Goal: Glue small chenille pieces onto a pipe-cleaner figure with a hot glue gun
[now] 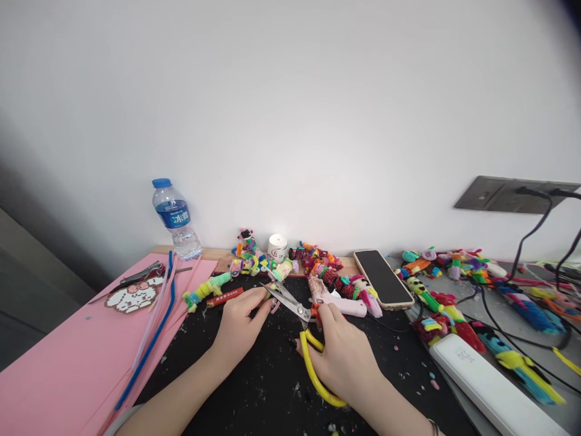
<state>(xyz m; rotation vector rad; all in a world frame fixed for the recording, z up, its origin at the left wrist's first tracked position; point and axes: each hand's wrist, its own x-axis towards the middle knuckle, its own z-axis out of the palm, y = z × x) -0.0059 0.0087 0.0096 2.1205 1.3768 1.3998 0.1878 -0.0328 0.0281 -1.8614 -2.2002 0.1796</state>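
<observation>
My right hand [345,354] grips yellow-handled scissors [303,339], whose blades are parted and point up and left. My left hand [239,324] pinches a small pale piece [271,293] right at the blade tips; what the piece is I cannot tell. Both hands rest over a black mat [267,375] littered with tiny clippings. Just beyond the left hand lie a red lighter [224,297] and a green-and-yellow pipe-cleaner figure [206,290].
A pink sheet [63,363] on the left carries blue and pink pipe cleaners [152,339], pliers and a white beaded piece. At the back stand a water bottle [176,218], a candle [277,246], colourful figures and a phone [382,278]. A white power bank [490,384] and cables lie right.
</observation>
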